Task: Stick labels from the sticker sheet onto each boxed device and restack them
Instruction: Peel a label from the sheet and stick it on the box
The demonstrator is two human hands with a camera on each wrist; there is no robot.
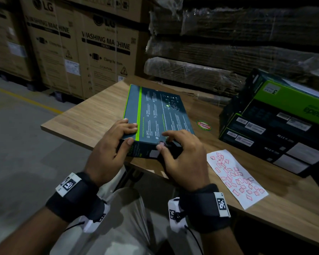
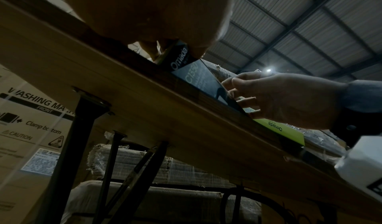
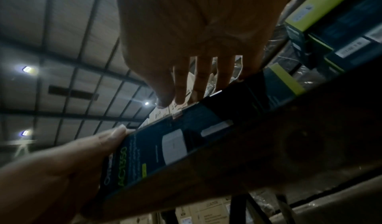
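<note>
A dark teal boxed device [image 1: 155, 111] with a green stripe lies flat on the wooden table [image 1: 92, 111], its near end over the table's front edge. My left hand [image 1: 132, 134] grips its near left corner, fingers on top, thumb on the front side. My right hand [image 1: 162, 140] rests straight fingers on the box top, and its thumb touches a small red-outlined label [image 1: 162, 143] at the front edge. In the right wrist view that label [image 3: 177, 114] sits on the box's front side [image 3: 165, 142]. The sticker sheet [image 1: 236, 177] lies to the right of my hands.
A stack of similar dark and green boxes [image 1: 276, 129] stands at the table's right. A round red-green sticker [image 1: 203, 125] is on the tabletop. Washing machine cartons [image 1: 81, 43] and wrapped flat cardboard [image 1: 228, 43] stand behind the table. Grey floor lies to the left.
</note>
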